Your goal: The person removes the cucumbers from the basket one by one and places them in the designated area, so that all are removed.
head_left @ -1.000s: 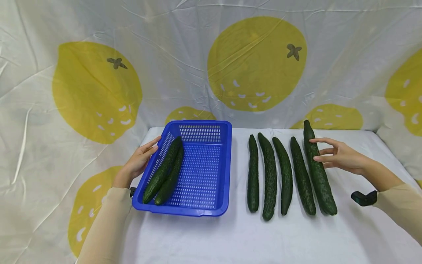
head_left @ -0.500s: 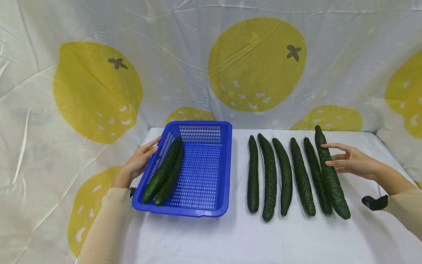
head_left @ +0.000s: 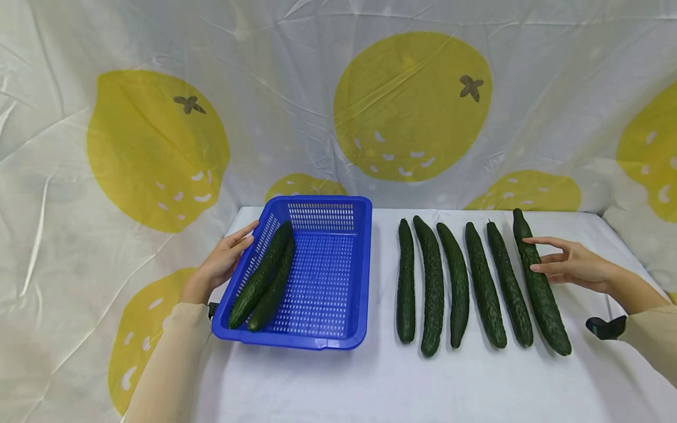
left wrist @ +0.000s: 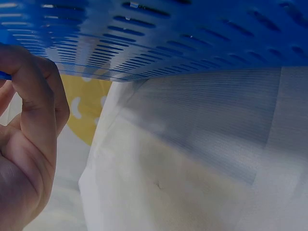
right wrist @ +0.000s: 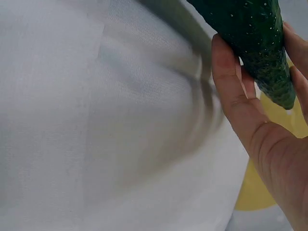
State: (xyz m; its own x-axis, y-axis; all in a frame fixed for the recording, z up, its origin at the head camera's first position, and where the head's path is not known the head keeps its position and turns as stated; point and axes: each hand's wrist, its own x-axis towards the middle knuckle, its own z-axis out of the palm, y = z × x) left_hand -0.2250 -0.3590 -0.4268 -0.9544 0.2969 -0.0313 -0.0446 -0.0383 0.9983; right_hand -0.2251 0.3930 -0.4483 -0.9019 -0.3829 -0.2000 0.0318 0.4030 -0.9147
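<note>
At the left side of the blue plastic basket (head_left: 301, 341), my left hand (head_left: 222, 258) grips the rim. The left wrist view has its curled fingers (left wrist: 41, 96) close against the slotted wall. Two dark green cucumbers lie side by side along the basket's left wall. On the right, my right hand (head_left: 576, 265) holds a long, thick cucumber (head_left: 547, 302) near its far end, between thumb and fingers. That grip shows from below in the right wrist view, around the cucumber's tapering tip (right wrist: 274, 82). This cucumber is the rightmost of a row of several, close over the white cloth.
Left of the held cucumber, several other cucumbers (head_left: 485, 288) lie roughly parallel on the white tablecloth (head_left: 423, 388), narrow gaps between them. Behind the table hangs a pale curtain (head_left: 296, 117) printed with yellow lemons. The basket stands to the left of the row.
My right hand has carried the cucumber rightward and somewhat nearer to me, uncovering another cucumber that it overlapped. The left hand and basket have stayed put.
</note>
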